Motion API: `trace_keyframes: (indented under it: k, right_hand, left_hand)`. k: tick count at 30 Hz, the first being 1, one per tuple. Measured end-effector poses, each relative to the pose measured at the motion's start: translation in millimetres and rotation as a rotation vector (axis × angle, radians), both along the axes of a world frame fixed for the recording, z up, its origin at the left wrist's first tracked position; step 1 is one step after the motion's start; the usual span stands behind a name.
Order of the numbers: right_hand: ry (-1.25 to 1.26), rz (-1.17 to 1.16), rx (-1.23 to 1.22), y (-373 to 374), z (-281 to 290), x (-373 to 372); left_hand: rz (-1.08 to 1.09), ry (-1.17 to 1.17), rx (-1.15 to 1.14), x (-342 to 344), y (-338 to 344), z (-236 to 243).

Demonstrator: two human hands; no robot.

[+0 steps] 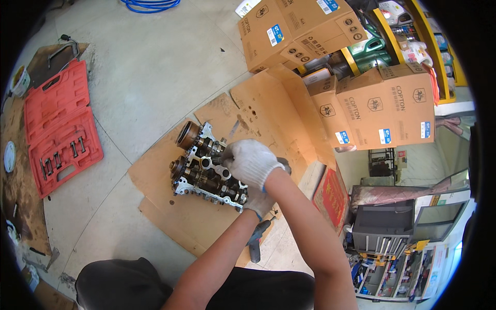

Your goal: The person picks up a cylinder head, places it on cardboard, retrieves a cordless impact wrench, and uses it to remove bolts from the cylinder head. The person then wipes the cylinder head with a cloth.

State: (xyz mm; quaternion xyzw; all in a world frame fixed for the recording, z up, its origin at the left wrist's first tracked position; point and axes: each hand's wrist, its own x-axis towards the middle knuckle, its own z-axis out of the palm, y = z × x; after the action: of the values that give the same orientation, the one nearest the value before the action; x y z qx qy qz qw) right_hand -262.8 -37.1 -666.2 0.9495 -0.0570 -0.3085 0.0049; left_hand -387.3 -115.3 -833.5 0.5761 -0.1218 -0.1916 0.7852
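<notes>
On flat cardboard (181,227) lies an engine cylinder head (209,173) with camshafts and two round gears at its left end. My right hand (251,163), in a whitish work glove, is closed over the head's right side; whatever its fingers grip cannot be made out. Lower down, my gloved left hand (259,201) is at the head's lower right end. The right hand and forearm cover part of it, and its fingers are hidden. A dark grey power tool (256,240) lies beside my left wrist.
To the left is an open red tool case (64,139) holding several metal pieces. Cardboard boxes (382,106) stand at the right, near a yellow shelf (390,39) with bottles. A red mat (331,199) and a grey tool cabinet (383,222) are farther right. A blue hose (150,6) lies at the top.
</notes>
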Motion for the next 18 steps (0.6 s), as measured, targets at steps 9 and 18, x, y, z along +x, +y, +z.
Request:
trace_keyframes:
  k: [9,18]
  right_hand:
    - [-0.201,-0.124,0.189,-19,-19,8]
    - [-0.242,-0.884,0.699,-13,-10,-1]
  left_hand:
    - [-0.241,-0.217,0.325,36,69,36]
    - [-0.869,0.508,-0.219,129,219,83]
